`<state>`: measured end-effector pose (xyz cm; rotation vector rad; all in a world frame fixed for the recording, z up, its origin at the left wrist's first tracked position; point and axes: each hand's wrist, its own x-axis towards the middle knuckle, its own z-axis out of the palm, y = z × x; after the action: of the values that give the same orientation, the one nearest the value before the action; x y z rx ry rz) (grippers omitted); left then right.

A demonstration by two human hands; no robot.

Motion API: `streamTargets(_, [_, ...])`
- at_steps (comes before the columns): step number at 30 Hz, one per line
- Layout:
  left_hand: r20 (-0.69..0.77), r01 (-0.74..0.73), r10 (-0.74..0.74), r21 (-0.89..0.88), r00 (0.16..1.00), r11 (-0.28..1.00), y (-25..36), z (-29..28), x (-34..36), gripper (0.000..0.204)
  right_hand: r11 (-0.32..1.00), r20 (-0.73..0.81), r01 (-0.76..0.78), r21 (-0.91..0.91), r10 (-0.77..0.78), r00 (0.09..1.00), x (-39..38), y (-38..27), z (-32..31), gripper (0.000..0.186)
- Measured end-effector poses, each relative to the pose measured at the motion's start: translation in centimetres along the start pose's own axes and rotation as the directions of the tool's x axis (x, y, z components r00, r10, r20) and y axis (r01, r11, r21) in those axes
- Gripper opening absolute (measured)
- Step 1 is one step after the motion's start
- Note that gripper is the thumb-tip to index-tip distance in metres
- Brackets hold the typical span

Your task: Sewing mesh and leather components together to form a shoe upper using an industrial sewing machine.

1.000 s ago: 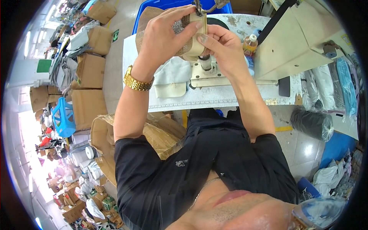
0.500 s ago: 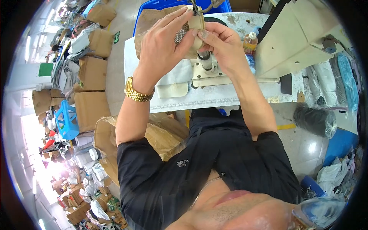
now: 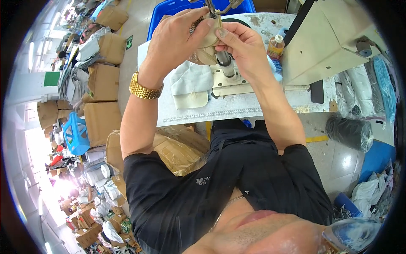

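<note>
My left hand presses on a tan mesh fabric piece with a smooth cream band, its thumb and fingers closed over the band. From the other side, my right hand pinches the band's edge between thumb and fingers. The piece sits at the top of a metal post, beneath the presser foot of a sewing machine. Most of the mesh is hidden behind my left hand, and the needle point cannot be made out.
Folded pale grey cloth lies on the white worktable left of the post. An amber bottle stands right of my right hand. Behind the table is a blue bin. Cardboard boxes line the left side.
My left hand has shifted left and slightly down, and less mesh shows beyond it. The band has turned a little under the presser foot. My right hand stays at the edge.
</note>
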<state>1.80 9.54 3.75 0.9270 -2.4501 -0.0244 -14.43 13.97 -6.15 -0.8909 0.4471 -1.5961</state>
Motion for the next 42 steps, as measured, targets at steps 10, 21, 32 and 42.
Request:
streamTargets(10, [-0.030, -0.314, 0.319, 0.105, 0.947, 0.943, 1.6, -2.3, 0.8, 0.037, 0.998, 0.027, 0.049, 0.037, -0.050, 0.998, -0.7, 1.8, 0.4, 0.018])
streamTargets(21, [0.088, 0.107, -0.095, -0.145, 0.992, 0.984, 1.9, -1.5, 0.6, 0.038, 0.998, 0.011, 0.026, 0.065, -0.027, 1.000, -0.5, 1.1, 0.6, 0.018])
streamTargets(32, [0.102, 0.105, -0.081, -0.247, 0.991, 0.963, 1.1, -0.9, 0.7, 0.036, 1.000, -0.094, 0.011, -0.012, -0.013, 0.995, -0.7, 0.8, 1.7, 0.021])
streamTargets(42, [0.131, 0.174, -0.136, -0.342, 0.982, 0.923, 0.8, 0.3, 0.0, 0.043, 0.948, -0.127, 0.016, -0.319, -0.059, 0.990, -1.0, 0.3, 1.8, 0.021])
